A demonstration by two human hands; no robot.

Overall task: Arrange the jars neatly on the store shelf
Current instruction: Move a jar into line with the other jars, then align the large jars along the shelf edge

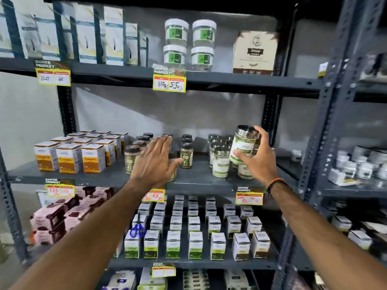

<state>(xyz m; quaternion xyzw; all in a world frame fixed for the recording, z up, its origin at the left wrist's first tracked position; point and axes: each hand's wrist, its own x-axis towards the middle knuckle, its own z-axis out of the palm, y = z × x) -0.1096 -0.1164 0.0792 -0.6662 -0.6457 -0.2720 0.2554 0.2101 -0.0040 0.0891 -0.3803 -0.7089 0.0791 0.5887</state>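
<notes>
My right hand [257, 158] grips a steel-lidded jar [244, 143] with a green and white label, tilted and lifted above the middle shelf [199, 180]. Below and left of it, several matching steel-lidded jars [221, 162] stand in a cluster. My left hand [156, 162] is spread flat with fingers apart in front of the small black-capped spice bottles [186, 152], holding nothing. It hides some of those bottles.
Orange turmeric boxes [69, 159] fill the middle shelf's left. White-lidded jars [190, 45] are stacked on the top shelf beside a brown and cream box [254, 53]. Rows of small white boxes [194, 233] line the shelf below. A second rack [356, 164] stands at the right.
</notes>
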